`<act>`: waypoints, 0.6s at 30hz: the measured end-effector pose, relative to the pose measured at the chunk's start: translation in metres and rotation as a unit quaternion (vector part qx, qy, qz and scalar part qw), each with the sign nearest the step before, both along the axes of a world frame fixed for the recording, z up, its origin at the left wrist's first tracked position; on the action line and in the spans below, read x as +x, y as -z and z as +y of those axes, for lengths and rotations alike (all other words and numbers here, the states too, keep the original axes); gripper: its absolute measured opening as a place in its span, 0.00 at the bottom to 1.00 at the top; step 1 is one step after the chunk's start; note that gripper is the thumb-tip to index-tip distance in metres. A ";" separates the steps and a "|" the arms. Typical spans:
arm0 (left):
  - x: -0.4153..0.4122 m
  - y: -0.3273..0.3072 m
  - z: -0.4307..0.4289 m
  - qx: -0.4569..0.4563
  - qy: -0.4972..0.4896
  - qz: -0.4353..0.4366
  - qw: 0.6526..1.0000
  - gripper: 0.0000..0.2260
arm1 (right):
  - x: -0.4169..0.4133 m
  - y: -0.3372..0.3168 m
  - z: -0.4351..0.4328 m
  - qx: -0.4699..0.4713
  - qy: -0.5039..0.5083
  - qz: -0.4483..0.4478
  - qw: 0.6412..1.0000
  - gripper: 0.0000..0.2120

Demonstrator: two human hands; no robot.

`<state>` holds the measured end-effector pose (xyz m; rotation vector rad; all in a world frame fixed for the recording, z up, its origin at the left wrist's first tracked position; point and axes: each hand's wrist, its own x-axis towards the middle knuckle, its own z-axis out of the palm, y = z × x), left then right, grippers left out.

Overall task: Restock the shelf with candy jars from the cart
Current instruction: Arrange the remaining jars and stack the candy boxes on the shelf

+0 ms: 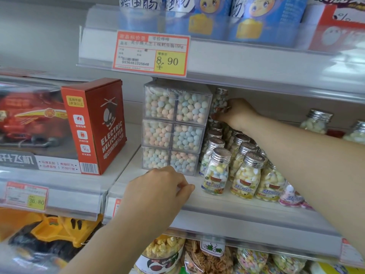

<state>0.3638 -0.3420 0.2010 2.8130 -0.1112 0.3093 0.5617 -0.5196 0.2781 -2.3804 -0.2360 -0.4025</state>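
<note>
Deep in the middle shelf [217, 202], my right hand [236, 112] grips a small clear candy jar [219, 100] with a silver screw cap, held above the back rows of jars. Several more jars [216, 171] of pastel candy with silver caps stand in rows on the shelf below it. My left hand [158, 186] hovers at the shelf's front edge with its fingers curled and nothing in it. The cart is out of view.
Clear stacked boxes of pastel candy [173, 127] stand left of the jars. An orange toy helicopter box [94, 125] sits on the neighbouring shelf. A price tag [151, 53] hangs on the shelf above. Snack bags [197, 258] fill the shelf below.
</note>
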 end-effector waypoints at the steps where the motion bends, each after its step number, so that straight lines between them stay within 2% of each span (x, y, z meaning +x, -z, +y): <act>1: 0.000 0.000 0.000 0.000 0.001 -0.002 1.000 0.16 | -0.001 0.001 -0.001 -0.002 0.000 -0.001 1.000 0.18; 14: -0.001 0.001 -0.001 0.016 0.003 -0.011 1.000 0.17 | -0.004 0.006 -0.004 -0.013 -0.013 -0.016 1.000 0.15; 18: -0.001 0.001 -0.001 0.018 0.001 -0.009 1.000 0.17 | 0.000 0.007 -0.010 -0.027 0.003 -0.016 0.999 0.24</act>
